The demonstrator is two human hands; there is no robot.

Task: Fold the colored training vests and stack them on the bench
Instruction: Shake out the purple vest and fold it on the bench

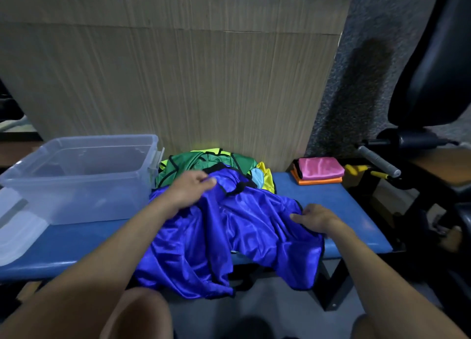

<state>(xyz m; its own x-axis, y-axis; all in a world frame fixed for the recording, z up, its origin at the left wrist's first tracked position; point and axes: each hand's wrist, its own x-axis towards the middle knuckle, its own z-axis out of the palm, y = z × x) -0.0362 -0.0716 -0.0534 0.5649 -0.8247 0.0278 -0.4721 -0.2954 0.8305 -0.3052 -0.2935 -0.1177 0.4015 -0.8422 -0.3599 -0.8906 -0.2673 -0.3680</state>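
**Operator:** Head view, reading left to right. I see a clear plastic bin [79, 178] at the left end of the blue bench [339, 201], with its lid [17, 231] lying just beside it at the edge. My guess is the vests came out of that bin, which is why it sits open.

**Second:** And the loose pile?

**Operator:** Next to the bin, against the wooden panel [178, 71], I see a heap of unfolded vests [211, 160], green and yellow with a bit of light blue. They are waiting their turn, I judge. In front of it the blue vest [229, 242] is spread crumpled over the bench, its lower part hanging off the front edge.

**Second:** Hands?

**Operator:** My left hand [188, 191] lies on the vest's upper part, near the black-trimmed neckline, fingers curled into the cloth; it seems to pinch a fold. My right hand [316, 217] rests on the vest's right edge, fingers bent onto the fabric there. Whether it truly grips or only presses, I cannot tell. Both hands touch the vest, likely to pull it flat before folding.

**Second:** Anything finished?

**Operator:** At the right end, well apart, a folded pink vest [319, 167] sits on a folded orange vest [318, 180]. That is the stack, I judge.
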